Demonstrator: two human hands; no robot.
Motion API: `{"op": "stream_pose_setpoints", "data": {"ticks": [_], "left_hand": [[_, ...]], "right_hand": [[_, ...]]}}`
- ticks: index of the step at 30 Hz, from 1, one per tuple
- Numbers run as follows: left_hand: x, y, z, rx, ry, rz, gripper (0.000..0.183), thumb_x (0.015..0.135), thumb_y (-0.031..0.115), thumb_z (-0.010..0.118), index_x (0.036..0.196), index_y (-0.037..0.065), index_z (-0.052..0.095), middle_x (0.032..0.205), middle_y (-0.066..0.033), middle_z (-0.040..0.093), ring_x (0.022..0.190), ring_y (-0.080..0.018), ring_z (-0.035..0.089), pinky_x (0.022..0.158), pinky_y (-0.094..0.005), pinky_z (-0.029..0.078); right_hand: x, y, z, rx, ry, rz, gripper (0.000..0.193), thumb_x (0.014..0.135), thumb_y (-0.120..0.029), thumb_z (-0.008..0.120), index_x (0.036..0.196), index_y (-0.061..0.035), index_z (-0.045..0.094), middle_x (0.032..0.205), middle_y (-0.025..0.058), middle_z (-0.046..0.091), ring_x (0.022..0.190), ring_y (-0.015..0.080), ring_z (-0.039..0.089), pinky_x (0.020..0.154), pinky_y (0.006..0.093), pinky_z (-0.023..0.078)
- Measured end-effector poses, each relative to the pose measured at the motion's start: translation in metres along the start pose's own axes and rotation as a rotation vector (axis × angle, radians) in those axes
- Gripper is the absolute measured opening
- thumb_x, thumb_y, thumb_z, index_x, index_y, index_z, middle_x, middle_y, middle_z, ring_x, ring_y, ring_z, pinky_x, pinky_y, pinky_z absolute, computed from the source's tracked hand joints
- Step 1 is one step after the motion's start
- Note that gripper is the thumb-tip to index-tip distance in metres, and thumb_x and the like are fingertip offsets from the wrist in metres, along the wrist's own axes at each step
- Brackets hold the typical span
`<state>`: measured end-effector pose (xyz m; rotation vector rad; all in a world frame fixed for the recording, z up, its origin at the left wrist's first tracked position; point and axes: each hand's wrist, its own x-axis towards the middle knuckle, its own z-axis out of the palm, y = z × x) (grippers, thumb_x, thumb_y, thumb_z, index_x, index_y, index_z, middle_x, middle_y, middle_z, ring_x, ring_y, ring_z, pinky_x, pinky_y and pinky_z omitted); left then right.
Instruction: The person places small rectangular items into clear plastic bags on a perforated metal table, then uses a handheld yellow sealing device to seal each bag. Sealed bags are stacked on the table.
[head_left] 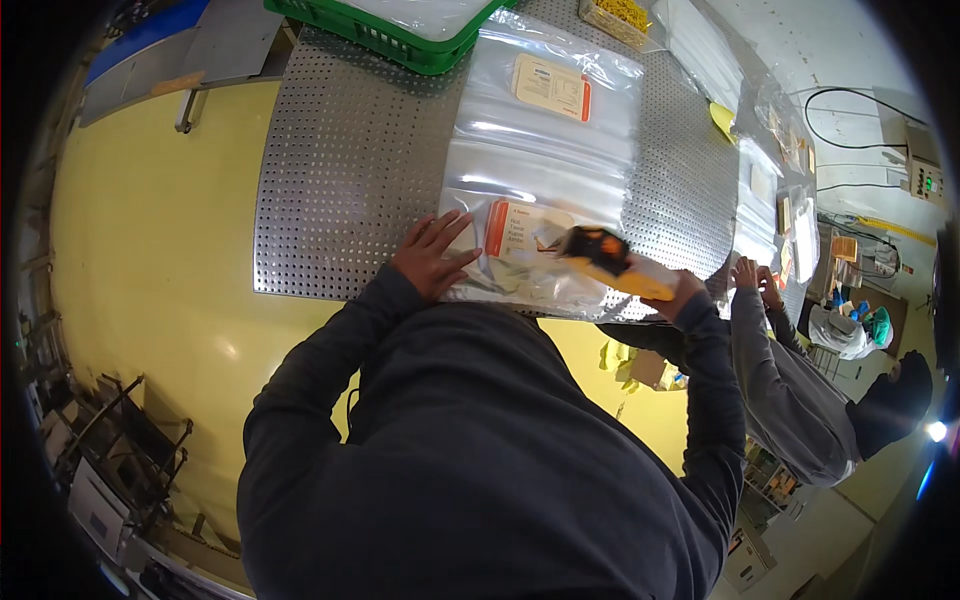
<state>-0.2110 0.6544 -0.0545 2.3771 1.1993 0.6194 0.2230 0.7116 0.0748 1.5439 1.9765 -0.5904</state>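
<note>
My left hand [437,255] lies flat with fingers spread on the left edge of a stack of clear plastic bags [540,160]. Close to its fingertips is a cream label with a red stripe [520,230] on the near part of the stack. My right hand [684,292] is closed round the handle end of a yellow and black hand-held tool [610,262], shaped like a label gun. The tool's dark head is over the right side of that label; motion blur hides whether it touches. Farther up the stack is a second cream label [552,87].
The bags rest on a perforated metal table [350,170]. A green crate [430,52] stands at its far edge, with a box of yellow pieces [615,20] to its right. At right, a co-worker [795,395] handles more clear bags [757,205].
</note>
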Motion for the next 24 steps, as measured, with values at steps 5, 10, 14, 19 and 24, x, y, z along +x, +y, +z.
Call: {"op": "stream_pose_setpoints", "data": {"ticks": [5,10,14,19,24], "left_hand": [[0.010,0.003,-0.004,-0.014,0.072,-0.004,0.029,0.072,0.022,0.071,0.101,0.017,0.067,0.128,-0.0098,0.049,0.124,-0.0272,0.041,0.102,-0.0493,0.028],[0.049,-0.011,-0.016,-0.334,-0.108,-0.005,0.008,0.074,0.019,0.071,0.075,0.011,0.069,0.085,-0.0034,0.063,0.086,-0.0226,0.058,0.082,-0.0398,0.044],[0.121,-0.040,-0.043,-0.714,-0.318,0.127,0.007,0.075,0.013,0.070,0.076,0.006,0.069,0.072,-0.0060,0.064,0.066,-0.0173,0.061,0.066,-0.0310,0.050],[0.196,-0.084,-0.089,-0.583,0.632,-0.364,0.012,0.081,0.010,0.063,0.090,0.003,0.066,0.086,-0.0091,0.067,0.081,-0.0185,0.063,0.075,-0.0300,0.050],[0.162,-0.063,-0.098,-0.330,1.195,-0.386,0.021,0.082,0.013,0.060,0.102,0.005,0.063,0.111,-0.0156,0.060,0.098,-0.0238,0.059,0.080,-0.0317,0.048]], "right_hand": [[-0.045,0.028,0.013,0.350,0.648,-0.194,0.033,0.073,-0.018,0.073,0.101,-0.0054,0.062,0.103,0.0106,0.063,0.095,0.0262,0.060,0.083,0.0376,0.048],[-0.073,0.005,0.033,1.028,0.781,0.007,0.036,0.076,-0.003,0.069,0.110,-0.0025,0.055,0.098,0.0078,0.063,0.087,0.0177,0.061,0.077,0.0303,0.050],[-0.069,-0.023,0.043,1.234,0.780,-0.029,0.026,0.077,0.001,0.064,0.101,0.0015,0.056,0.087,0.0102,0.063,0.078,0.0192,0.062,0.072,0.0308,0.051],[-0.058,-0.028,0.047,0.876,0.677,-0.116,0.034,0.068,-0.013,0.077,0.097,-0.0038,0.061,0.091,0.0083,0.065,0.083,0.0236,0.061,0.076,0.0351,0.048],[-0.052,-0.055,0.023,0.416,0.536,-0.352,0.030,0.069,-0.019,0.080,0.093,-0.0069,0.066,0.084,0.0062,0.065,0.080,0.0236,0.063,0.076,0.0351,0.048]]}}
